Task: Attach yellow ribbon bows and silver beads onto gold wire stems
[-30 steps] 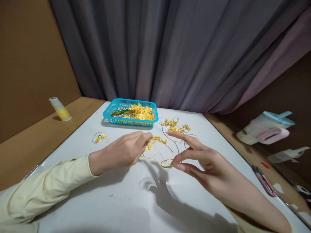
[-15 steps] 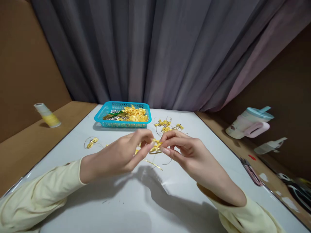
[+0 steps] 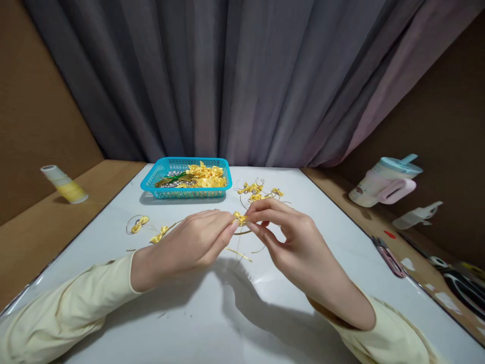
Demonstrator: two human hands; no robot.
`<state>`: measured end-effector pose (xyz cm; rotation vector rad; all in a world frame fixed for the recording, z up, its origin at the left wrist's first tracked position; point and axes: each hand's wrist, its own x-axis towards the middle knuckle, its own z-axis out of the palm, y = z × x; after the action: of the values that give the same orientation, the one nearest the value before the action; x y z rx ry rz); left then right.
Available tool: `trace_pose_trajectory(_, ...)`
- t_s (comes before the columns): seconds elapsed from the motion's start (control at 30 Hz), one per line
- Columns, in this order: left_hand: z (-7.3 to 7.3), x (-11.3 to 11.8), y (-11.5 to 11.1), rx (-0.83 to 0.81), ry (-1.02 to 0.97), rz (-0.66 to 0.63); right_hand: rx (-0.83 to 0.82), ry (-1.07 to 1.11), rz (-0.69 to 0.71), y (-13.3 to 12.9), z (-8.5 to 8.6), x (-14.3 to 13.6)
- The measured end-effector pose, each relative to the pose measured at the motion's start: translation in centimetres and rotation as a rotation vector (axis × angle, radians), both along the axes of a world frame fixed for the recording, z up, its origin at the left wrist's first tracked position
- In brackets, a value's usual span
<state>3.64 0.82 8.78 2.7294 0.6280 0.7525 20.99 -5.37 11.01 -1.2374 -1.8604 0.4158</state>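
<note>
Between my two hands is a small yellow ribbon bow [image 3: 240, 218] with thin gold cord at it, held above the white table [image 3: 189, 318]. My left hand [image 3: 202, 235] pinches its left side, fingers closed. On the other side, the thumb and fingertips of my right hand [image 3: 282, 227] grip the bow. A gold cord end [image 3: 240, 254] hangs or lies just below. Another yellow bow [image 3: 159, 234] shows beside my left wrist, and one more bow with a cord loop [image 3: 139, 224] lies farther left. Behind my right hand rests a cluster of yellow bows with cords [image 3: 253, 188].
A blue plastic basket [image 3: 185, 192] with yellow bows and silvery pieces stands at the back. On the left ledge is a spool of yellow thread [image 3: 65, 185]. To the right are a lidded cup [image 3: 382, 182], a clear bottle [image 3: 415, 216], pink-handled snips [image 3: 389, 258] and black-handled scissors [image 3: 462, 290].
My left fingers have closed more tightly together at the bow, and the bow now shows more plainly. My hands stay close together; the whole view has shifted slightly.
</note>
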Motion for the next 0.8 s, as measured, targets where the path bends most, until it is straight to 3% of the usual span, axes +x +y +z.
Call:
trace_pose_trajectory(0.23, -0.14, 0.35, -0.19, 0.171, -0.029, -0.060, 0.168, -0.051, -0.050, -0.24, -0.90, -0.52)
trace_pose_trajectory(0.47, 0.13, 0.39, -0.27, 0.133, -0.059, -0.030, 0.011, 0.002, -0.023, -0.01, -0.48, -0.42)
trace_pose_trajectory(0.63, 0.07, 0.49, -0.16, 0.079, -0.071, 0.028, 0.028, 0.016, -0.026, 0.11, -0.58, -0.44)
trace_pose_trajectory(0.8, -0.57, 0.56, 0.29, 0.173, -0.058, 0.011, 0.023, 0.022, -0.036, -0.05, -0.51, -0.40)
